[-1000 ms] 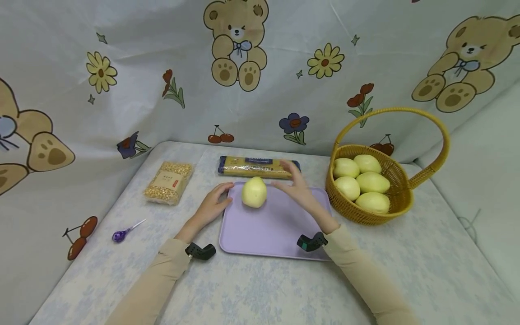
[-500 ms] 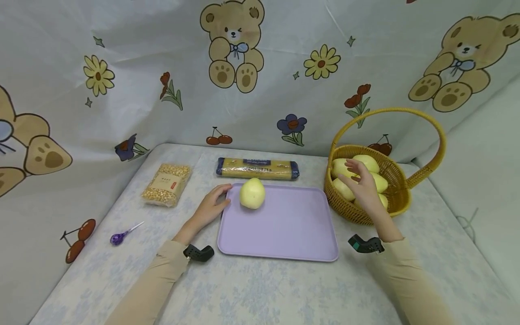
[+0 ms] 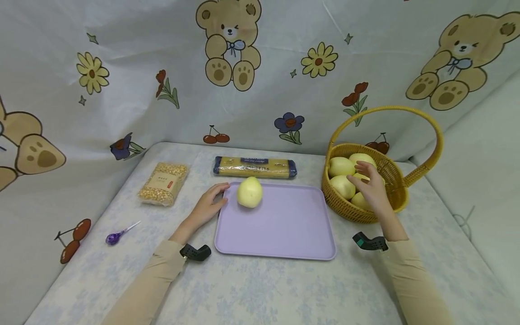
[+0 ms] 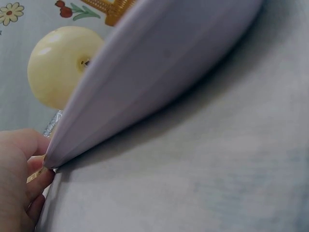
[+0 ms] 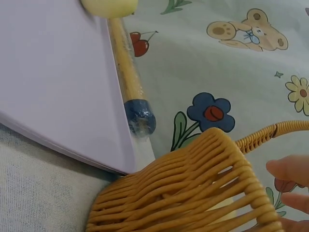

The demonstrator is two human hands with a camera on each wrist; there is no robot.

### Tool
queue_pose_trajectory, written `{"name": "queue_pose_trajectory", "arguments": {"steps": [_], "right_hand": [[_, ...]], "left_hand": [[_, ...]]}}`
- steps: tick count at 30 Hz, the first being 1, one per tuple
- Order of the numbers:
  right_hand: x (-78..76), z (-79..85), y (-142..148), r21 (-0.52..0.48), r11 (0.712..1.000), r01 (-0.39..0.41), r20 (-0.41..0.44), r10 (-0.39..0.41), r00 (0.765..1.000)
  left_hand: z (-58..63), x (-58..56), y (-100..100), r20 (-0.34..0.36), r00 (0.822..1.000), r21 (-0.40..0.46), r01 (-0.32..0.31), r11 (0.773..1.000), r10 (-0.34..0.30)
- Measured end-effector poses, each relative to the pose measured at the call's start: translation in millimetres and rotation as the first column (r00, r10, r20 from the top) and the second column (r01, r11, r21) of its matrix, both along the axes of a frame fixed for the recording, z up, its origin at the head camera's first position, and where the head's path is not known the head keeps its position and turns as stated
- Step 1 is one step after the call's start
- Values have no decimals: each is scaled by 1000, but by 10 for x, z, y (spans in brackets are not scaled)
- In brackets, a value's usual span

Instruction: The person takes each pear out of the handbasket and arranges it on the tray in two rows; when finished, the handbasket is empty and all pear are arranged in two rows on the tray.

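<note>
A pale yellow pear (image 3: 249, 192) stands near the far left corner of a lilac tray (image 3: 280, 225). At that corner my left hand (image 3: 208, 204) touches the rim with relaxed fingers; the left wrist view shows the fingertips against the tray's edge (image 4: 116, 72). My right hand (image 3: 373, 187) hovers over a yellow wicker basket (image 3: 345, 210), thumb and fingers spread apart, partly covering several more pears (image 3: 341, 167) inside. Whether its fingertips touch a pear is unclear. Only fingertips (image 5: 289, 169) of it show at the right wrist view's edge, beyond the basket wall.
A spaghetti pack (image 3: 255, 167) lies behind the tray. A bag of corn kernels (image 3: 164, 183) and a purple lollipop (image 3: 115, 237) lie to the left. The basket's tall handle (image 3: 436, 149) arches above its opening. A printed curtain (image 3: 170, 49) hangs behind the table.
My right hand has moved right from above the tray, beside the pear, to above the basket, where it now hovers a little farther in. My left hand stays at the tray corner.
</note>
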State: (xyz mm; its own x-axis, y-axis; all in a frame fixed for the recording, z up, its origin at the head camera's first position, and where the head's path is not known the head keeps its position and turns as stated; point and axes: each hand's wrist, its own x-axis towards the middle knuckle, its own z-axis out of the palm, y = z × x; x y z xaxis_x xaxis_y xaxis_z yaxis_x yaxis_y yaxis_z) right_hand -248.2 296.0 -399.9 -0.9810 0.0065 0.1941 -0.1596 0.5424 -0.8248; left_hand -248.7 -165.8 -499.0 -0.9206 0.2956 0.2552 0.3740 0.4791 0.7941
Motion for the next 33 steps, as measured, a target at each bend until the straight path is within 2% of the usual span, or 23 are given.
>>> {"name": "queue_pose_trajectory", "arguments": {"steps": [10,16,25,33], "right_hand": [[-65,-74,20,36,999,-30,60,27,998],[-62,-93,8,132,989,-63,85,52,995],[-67,-109,2,342,930,-133,156,83,984],[-61,-114,-2,461,876,-143,175,68,982]], "left_hand": [[11,6,-22,8,1000,8,4,1000,-4],[1,21,-30,8,1000,18,5,1000,-6],[-14,10,-19,-7,1000,16,15,1000,-15],[-20,8,-12,-20,1000,18,19,1000,-19]]}}
